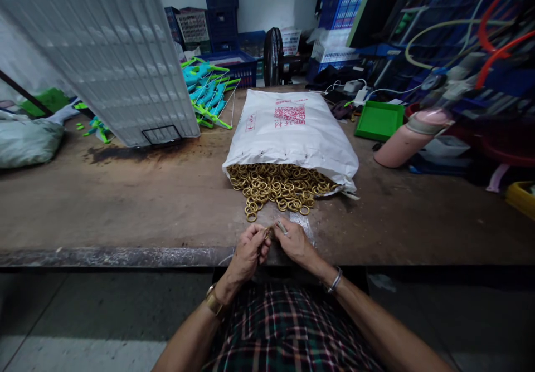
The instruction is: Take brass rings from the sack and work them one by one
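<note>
Close to the table's front edge, my left hand is closed in a pinch on a small brass-coloured ring. My right hand meets it from the other side, fingers closed. A slim silvery piece shows at the right hand's fingers; its kind is too small to tell. Just beyond both hands, a white woven sack with red print lies on its side, its mouth facing me. Many brass-coloured rings spill from the mouth onto the wooden table.
At the left stands a translucent ribbed plastic panel, with turquoise and green plastic parts beside it. To the right are a green tray and a pink bottle with hoses above. A black fan stands behind the sack.
</note>
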A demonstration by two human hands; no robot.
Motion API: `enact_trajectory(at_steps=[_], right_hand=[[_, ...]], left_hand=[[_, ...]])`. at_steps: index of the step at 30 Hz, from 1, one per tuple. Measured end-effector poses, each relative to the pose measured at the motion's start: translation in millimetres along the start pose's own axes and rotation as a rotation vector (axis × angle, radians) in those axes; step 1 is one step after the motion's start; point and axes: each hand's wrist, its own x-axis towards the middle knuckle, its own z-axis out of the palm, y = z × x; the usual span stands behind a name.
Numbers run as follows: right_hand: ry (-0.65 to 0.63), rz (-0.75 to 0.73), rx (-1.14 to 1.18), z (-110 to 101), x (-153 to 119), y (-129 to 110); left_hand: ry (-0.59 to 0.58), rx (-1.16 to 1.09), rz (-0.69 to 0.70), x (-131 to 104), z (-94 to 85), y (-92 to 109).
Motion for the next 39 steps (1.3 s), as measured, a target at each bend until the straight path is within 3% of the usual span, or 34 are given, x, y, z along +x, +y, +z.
enact_trajectory(at_steps=[5, 17, 21, 24, 27, 31, 39], right_hand=[[-0.135, -0.151, -0.222, -1.8, -9.2, -3.2], [-0.246, -0.092, -0.522, -1.1, -9.0, -12.0], [-0.257, -0.055, -0.608, -0.7, -2.2, -20.3], [-0.206, -0.018, -0.647, -0.7, 9.6, -19.3], [-0.114, -0.041, -0.612, 3.0, 20.6, -16.1], [-0.026, -0.098, -0.559, 15.7, 28.5, -20.5], [-0.019, 0.010, -0.664, 33.2, 42.1, -33.4]], left_hand=[[0.048, 0.086, 0.034, 0.7, 0.4, 0.4], [0.124, 0.257, 0.155, -0.7, -1.5, -5.0], [0.146, 0.189, 0.088, -13.6, -0.8, -2.1], [0.042, 0.118, 0.055, -27.5, 0.0, 2.6], [-0.011, -0.119, -0.014, -34.3, -2.2, 5.1], [0.087, -0.312, -0.055, -30.8, -11.8, 4.2], [0.201, -0.493, -0.029, -27.3, -19.9, 7.4]])
